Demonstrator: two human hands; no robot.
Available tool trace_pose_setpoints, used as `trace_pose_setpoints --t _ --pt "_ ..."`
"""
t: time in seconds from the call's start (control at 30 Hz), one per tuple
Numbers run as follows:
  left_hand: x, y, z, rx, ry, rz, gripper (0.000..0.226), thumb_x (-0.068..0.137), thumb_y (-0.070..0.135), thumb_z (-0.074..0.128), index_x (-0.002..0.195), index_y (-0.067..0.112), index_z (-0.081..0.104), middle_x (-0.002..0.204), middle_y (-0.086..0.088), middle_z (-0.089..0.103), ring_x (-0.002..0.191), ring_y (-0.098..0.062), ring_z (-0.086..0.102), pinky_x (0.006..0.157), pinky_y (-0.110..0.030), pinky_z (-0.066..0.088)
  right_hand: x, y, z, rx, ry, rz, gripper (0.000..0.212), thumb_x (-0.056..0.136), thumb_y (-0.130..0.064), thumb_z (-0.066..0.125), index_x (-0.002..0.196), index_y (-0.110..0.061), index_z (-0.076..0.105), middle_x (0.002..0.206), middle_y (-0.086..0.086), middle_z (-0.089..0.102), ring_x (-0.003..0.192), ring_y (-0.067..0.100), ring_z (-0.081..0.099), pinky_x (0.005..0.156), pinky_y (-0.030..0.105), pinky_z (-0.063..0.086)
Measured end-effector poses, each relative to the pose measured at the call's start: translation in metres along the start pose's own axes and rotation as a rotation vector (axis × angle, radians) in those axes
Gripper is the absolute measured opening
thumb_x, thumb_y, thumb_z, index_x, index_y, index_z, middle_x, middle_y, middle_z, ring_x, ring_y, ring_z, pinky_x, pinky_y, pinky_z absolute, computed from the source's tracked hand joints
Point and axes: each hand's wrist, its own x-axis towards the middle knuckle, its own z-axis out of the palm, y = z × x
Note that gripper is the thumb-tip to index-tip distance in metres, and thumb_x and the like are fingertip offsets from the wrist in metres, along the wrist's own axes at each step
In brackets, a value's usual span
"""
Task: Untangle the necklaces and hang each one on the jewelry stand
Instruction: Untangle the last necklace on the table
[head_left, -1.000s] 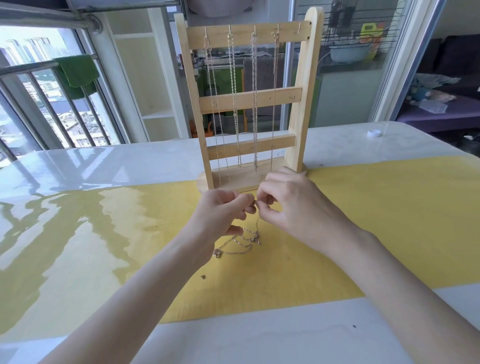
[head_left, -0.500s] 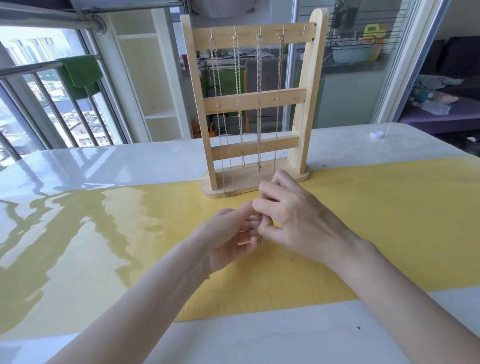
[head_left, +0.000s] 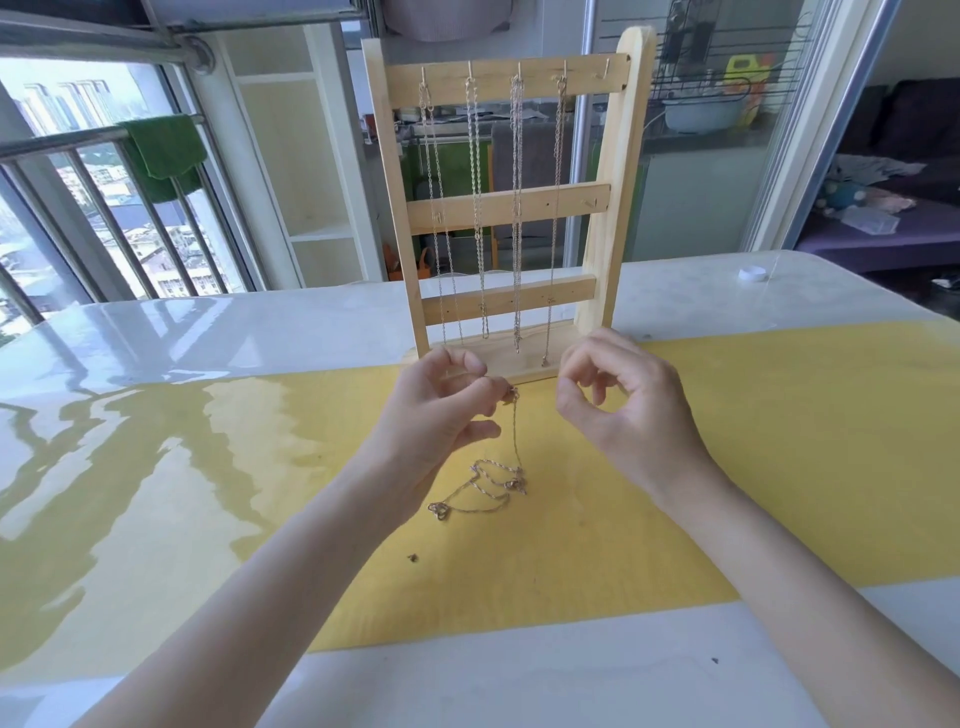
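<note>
Four necklaces (head_left: 517, 208) hung on stand (head_left: 506, 197); one hook free. Left hand (head_left: 441, 410) pinches last chain (head_left: 488, 483); right hand (head_left: 623, 410) loosely curled, empty.

Readable text: none in the head view.
Labels, brands: none legible on any surface.
Numbers, signs: none legible.
Yellow container (head_left: 743, 78) behind the glass, far right: coloured patches on its face, too small and blurred to read.
</note>
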Motion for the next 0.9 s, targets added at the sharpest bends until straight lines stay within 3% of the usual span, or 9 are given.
trace_pose_setpoints --t 0.13,0.27,0.4,0.5,0.57,0.67,0.77,0.9 --pt "0.001 0.0 0.0 0.023 -0.002 0.019 0.019 0.087 0.0 0.061 0.082 0.014 0.049 0.06 0.009 0.062 0.058 -0.005 0.053 0.057 -0.019 0.049 0.004 -0.007 0.0 0.198 -0.097 0.126 0.008 0.073 -0.033 0.071 0.077 -0.028 0.067 0.077 -0.011 0.063 0.069 0.007 0.055 0.066 0.021 0.047" --pt "0.0 0.0 0.001 0.043 -0.021 0.028 0.016 0.089 0.002 0.059 0.083 0.014 0.05 0.061 0.01 0.059 0.061 -0.006 0.051 0.058 -0.02 0.05 0.004 -0.011 0.002 0.192 -0.198 0.233 0.018 0.079 -0.009 0.074 0.077 -0.026 0.071 0.076 -0.002 0.071 0.068 0.009 0.059 0.068 0.023 0.048" --pt "0.002 0.002 0.0 -0.002 -0.021 -0.013 0.017 0.094 0.002 0.051 0.082 0.014 0.051 0.071 0.002 0.052 0.058 -0.007 0.046 0.054 -0.02 0.048 0.003 -0.013 0.0 0.049 -0.168 0.242 0.023 0.077 0.003 0.068 0.068 -0.018 0.064 0.061 -0.011 0.059 0.059 0.002 0.05 0.06 0.014 0.041" --pt "0.002 0.003 0.0 -0.015 -0.04 -0.053 0.016 0.095 0.004 0.05 0.082 0.014 0.052 0.072 0.001 0.051 0.056 -0.007 0.047 0.052 -0.02 0.048 0.004 -0.014 -0.003 0.103 -0.157 0.296 0.024 0.08 0.0 0.067 0.072 -0.022 0.061 0.071 -0.007 0.064 0.067 0.004 0.057 0.068 0.023 0.048" --pt "0.001 0.002 0.001 0.014 -0.047 -0.043 0.015 0.095 0.005 0.05 0.083 0.014 0.052 0.073 0.002 0.052 0.056 -0.007 0.048 0.054 -0.019 0.049 0.004 -0.015 0.0 0.181 -0.245 0.379 0.018 0.081 -0.01 0.071 0.084 -0.026 0.062 0.082 -0.003 0.07 0.081 0.016 0.063 0.077 0.029 0.051" --pt "0.001 0.002 0.002 0.042 -0.053 -0.023 0.016 0.095 0.006 0.049 0.083 0.014 0.054 0.073 0.003 0.05 0.056 -0.005 0.047 0.056 -0.019 0.048 0.002 -0.017 0.007 0.207 -0.311 0.405 0.019 0.079 -0.007 0.073 0.081 -0.024 0.064 0.073 -0.002 0.07 0.073 0.02 0.064 0.079 0.034 0.051" --pt "0.001 0.004 0.002 0.045 -0.062 -0.023 0.017 0.096 0.011 0.049 0.082 0.015 0.057 0.072 0.004 0.047 0.055 -0.005 0.044 0.057 -0.019 0.047 0.004 -0.017 0.004 0.162 -0.282 0.381 0.023 0.079 -0.002 0.07 0.07 -0.022 0.065 0.066 -0.006 0.064 0.067 0.01 0.059 0.071 0.027 0.05" --pt "0.002 0.007 0.0 0.114 -0.083 -0.03 0.021 0.098 0.011 0.046 0.082 0.013 0.059 0.073 0.002 0.043 0.052 -0.005 0.039 0.054 -0.018 0.045 0.008 -0.019 -0.005 0.119 -0.253 0.391 0.022 0.082 -0.003 0.065 0.068 -0.019 0.061 0.067 -0.011 0.059 0.067 0.004 0.053 0.066 0.015 0.043"
